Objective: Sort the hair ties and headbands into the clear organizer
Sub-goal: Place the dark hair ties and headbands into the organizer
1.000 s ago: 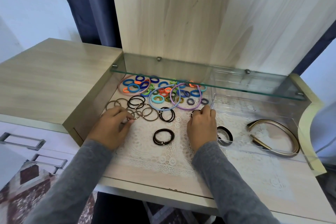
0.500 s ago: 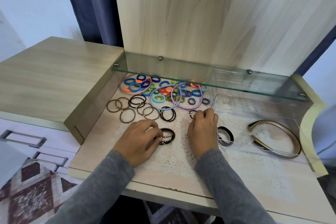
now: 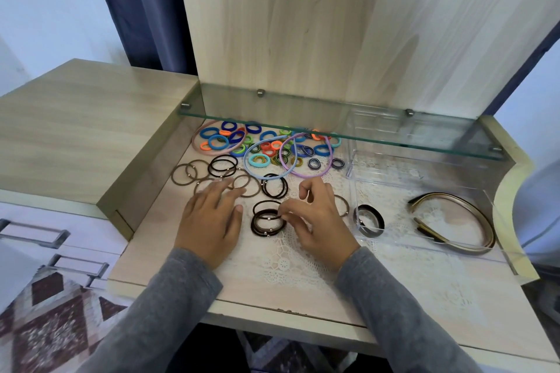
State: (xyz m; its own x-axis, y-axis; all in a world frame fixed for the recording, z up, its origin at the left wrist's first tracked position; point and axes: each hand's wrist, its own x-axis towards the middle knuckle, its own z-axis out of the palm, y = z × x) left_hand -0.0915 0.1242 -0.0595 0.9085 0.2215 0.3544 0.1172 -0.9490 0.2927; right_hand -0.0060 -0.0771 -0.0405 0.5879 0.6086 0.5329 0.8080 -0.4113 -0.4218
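Several black ties [image 3: 268, 222] between hands [image 3: 209, 221] [image 3: 321, 221]

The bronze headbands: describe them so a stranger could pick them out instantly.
On the desk, partly under the right end of the glass shelf, stands the clear organizer. In its right-hand part lie the bronze headbands, nested arcs with a metallic sheen. They are open-ended and far larger than the dark coiled band to their left.

black hair ties [image 3: 254, 225] | bronze headbands [image 3: 481, 215] (dark stripes) | grey sleeves [image 3: 169, 297]
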